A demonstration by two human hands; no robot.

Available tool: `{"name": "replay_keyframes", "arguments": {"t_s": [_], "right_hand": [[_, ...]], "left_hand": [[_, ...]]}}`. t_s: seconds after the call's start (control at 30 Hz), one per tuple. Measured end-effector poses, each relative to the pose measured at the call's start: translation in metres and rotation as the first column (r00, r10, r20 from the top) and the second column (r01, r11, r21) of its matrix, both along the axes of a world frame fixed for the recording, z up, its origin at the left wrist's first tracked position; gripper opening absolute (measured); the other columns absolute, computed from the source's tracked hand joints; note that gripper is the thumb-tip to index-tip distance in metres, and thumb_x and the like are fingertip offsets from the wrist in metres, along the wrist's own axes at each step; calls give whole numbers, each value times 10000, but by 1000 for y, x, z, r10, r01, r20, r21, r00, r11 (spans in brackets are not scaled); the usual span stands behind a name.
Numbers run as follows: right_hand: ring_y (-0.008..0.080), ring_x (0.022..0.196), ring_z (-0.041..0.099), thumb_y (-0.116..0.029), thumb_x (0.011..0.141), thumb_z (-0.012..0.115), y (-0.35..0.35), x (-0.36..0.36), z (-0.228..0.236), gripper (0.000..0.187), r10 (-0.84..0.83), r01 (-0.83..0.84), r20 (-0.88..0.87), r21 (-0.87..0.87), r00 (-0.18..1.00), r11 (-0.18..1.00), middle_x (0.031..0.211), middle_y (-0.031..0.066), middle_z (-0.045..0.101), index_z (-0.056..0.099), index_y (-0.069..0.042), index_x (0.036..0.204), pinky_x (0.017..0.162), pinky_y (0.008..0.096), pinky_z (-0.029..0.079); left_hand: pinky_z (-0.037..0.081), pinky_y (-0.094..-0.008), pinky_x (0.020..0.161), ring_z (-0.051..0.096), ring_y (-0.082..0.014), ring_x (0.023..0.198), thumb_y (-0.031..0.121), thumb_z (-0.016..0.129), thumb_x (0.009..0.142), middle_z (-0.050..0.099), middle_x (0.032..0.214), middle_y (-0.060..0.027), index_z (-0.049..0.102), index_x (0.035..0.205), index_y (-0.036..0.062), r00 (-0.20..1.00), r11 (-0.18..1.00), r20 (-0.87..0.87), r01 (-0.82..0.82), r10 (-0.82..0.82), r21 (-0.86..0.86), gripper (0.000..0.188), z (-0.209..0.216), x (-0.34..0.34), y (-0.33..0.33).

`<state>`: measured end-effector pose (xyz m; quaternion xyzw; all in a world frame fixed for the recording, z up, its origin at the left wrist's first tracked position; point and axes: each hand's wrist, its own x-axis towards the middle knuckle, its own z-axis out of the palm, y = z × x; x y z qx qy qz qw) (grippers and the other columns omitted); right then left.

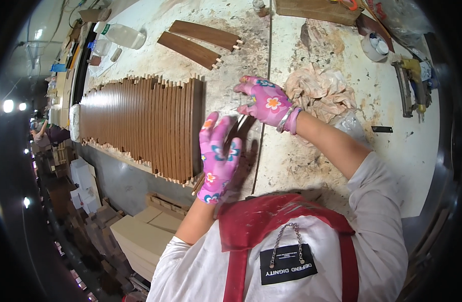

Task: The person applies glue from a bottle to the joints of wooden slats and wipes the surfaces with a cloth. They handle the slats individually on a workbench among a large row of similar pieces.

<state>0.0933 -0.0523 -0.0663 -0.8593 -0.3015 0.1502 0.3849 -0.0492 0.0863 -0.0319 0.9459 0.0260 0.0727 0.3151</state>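
Note:
My left hand (218, 158), in a pink flowered glove, is beside the near-right end of a long row of brown wooden slats (160, 126). Pale dowel pins stick out of the slats' ends. The fingers of this hand stretch upward, slightly apart; whether they touch the last slat I cannot tell. My right hand (269, 102), gloved the same way, hovers over the table with fingers spread and nothing in them. A dark, narrow patch lies between the hands, too unclear to name. Two separate slats (198, 43) with dowels lie at the far side.
A crumpled cloth (319, 93) lies right of my right hand. Further right are a white tub (375, 47) and a nail gun (410, 85). Clear plastic bottles (122, 36) are at the far left. Cardboard boxes (145, 239) stand below the table's left edge.

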Motion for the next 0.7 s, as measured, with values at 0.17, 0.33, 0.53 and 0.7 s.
{"name": "replay_keyframes", "arguments": {"t_s": [0.17,0.33,0.53,0.7], "right_hand": [[291,1322,356,-387,775,654,1,3,-7,568,-20,22,-75,28,997,999,1408,149,411,523,-139,1269,1065,398,299],[321,1252,441,-372,772,681,1,3,-2,575,-15,16,-48,15,999,1000,1395,151,425,521,-131,1269,1039,362,348],[320,1234,460,-379,770,694,1,3,3,594,0,1,-83,20,997,1000,1395,142,425,513,-141,1284,1020,350,374],[323,1253,441,-377,767,703,-1,5,3,603,10,-8,-68,23,998,1000,1400,154,418,517,-121,1280,1035,348,361]], "left_hand": [[338,-376,1031,427,-273,1271,133,496,906,365,1404,-151,300,1395,57,960,434,-12,-138,281,-890,533,17,-8,17],[339,-349,1008,438,-287,1264,178,478,902,309,1427,-191,185,1451,68,955,289,-50,-138,291,-948,632,30,-15,20],[386,-314,896,482,-286,1219,114,470,891,283,1429,-223,82,1473,65,945,285,-33,-131,326,-950,702,30,-20,21],[393,-303,879,517,-265,1186,110,466,891,287,1434,-226,78,1472,64,948,269,-15,-106,319,-957,701,30,-23,24]]}}
